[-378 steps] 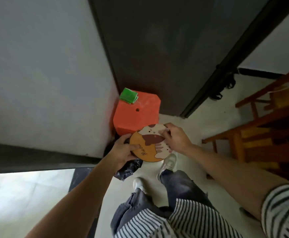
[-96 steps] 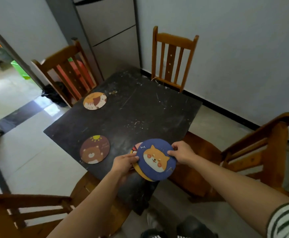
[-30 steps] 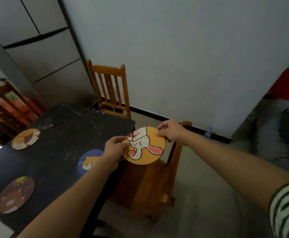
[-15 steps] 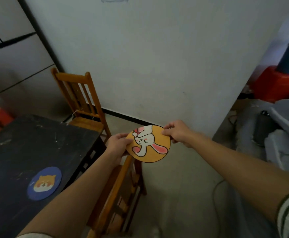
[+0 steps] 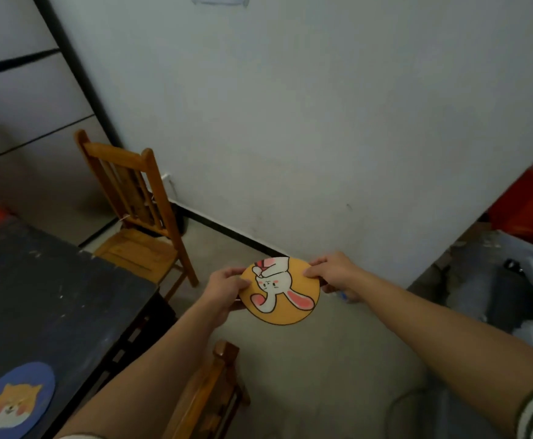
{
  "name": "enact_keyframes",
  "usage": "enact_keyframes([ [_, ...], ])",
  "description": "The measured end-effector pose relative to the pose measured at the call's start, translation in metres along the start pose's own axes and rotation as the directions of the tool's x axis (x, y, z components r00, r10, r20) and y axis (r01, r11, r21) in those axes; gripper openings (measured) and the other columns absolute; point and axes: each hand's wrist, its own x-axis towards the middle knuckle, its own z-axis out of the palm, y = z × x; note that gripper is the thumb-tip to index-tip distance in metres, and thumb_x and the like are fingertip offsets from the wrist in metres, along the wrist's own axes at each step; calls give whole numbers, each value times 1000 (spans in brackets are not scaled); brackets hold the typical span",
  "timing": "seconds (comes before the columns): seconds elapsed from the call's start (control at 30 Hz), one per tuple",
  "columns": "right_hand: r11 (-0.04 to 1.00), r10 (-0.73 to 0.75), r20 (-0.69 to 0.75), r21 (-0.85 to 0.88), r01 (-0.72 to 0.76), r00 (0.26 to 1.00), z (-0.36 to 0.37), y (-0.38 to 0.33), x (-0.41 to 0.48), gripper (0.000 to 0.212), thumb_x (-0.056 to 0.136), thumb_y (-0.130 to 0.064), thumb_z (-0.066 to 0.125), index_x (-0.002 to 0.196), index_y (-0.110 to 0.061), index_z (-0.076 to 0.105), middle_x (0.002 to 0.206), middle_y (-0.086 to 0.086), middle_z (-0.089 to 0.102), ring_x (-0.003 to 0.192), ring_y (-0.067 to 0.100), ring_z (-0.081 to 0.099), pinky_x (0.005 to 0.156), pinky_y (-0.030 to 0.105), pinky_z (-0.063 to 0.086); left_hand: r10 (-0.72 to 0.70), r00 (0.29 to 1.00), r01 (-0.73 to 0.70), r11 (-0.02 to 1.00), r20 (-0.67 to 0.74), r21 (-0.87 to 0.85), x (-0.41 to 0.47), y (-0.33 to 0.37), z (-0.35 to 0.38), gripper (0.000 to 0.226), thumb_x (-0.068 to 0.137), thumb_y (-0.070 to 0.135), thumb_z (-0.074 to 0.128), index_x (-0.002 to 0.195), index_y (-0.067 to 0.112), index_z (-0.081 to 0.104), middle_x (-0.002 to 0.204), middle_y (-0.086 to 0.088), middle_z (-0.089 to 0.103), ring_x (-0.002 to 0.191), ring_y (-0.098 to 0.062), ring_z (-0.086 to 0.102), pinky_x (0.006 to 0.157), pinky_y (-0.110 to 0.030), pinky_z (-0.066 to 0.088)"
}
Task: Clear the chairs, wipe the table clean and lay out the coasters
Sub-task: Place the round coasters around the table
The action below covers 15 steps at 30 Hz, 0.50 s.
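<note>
Pale wall (image 5: 322,122) and concrete floor (image 5: 338,375) ahead, dark scuffed tabletop (image 5: 53,296) off to the left. The round yellow rabbit-print coaster (image 5: 281,293) is up in the air over the floor, clear of the tabletop's edge. The left hand (image 5: 224,288) pinches its left rim and the right hand (image 5: 334,274) its upper right rim. The risk, I'd say, is those light edge pinches: one slip and it drops to the floor. It could also land crowding the round blue dog-print coaster (image 5: 15,403).

The dark, scuffed desk (image 5: 53,296) fills the left side, its top flecked with pale marks. A round blue coaster (image 5: 13,403) with a Shiba dog's face lies flat on it, at the view's lower-left corner.
</note>
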Motion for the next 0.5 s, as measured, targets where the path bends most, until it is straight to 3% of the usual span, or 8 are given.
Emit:
enact_keyframes([
  [0.13, 994, -24, 77, -100, 32, 997, -5, -27, 48, 13, 89, -13, 67, 101, -8, 63, 80, 9, 63, 61, 16, 55, 47, 23, 44, -27, 999, 27, 1000, -32, 0, 34, 18, -1, 34, 95, 2, 51, 128, 9, 54, 99, -12, 67, 84, -24, 69, 67, -36, 58],
  [0.33, 966, -77, 251, -222, 135, 965, 0, -81, 153, 11, 92, -15, 61, 101, -9, 61, 86, 10, 64, 69, 18, 58, 51, 25, 46, -81, 976, 67, 995, -201, -77, 104, 53, -8, 37, 93, -3, 52, 128, 7, 55, 93, -10, 67, 73, -18, 67, 45, -23, 52],
  [0.5, 914, -115, 387, -320, 250, 915, 3, -137, 236, 18, 95, -16, 57, 112, -9, 56, 91, 12, 64, 72, 20, 61, 55, 28, 48, -159, 935, 90, 971, -318, -221, 160, 77, -8, 38, 91, -5, 53, 127, 6, 55, 94, -9, 65, 80, -23, 65, 57, -33, 54],
])
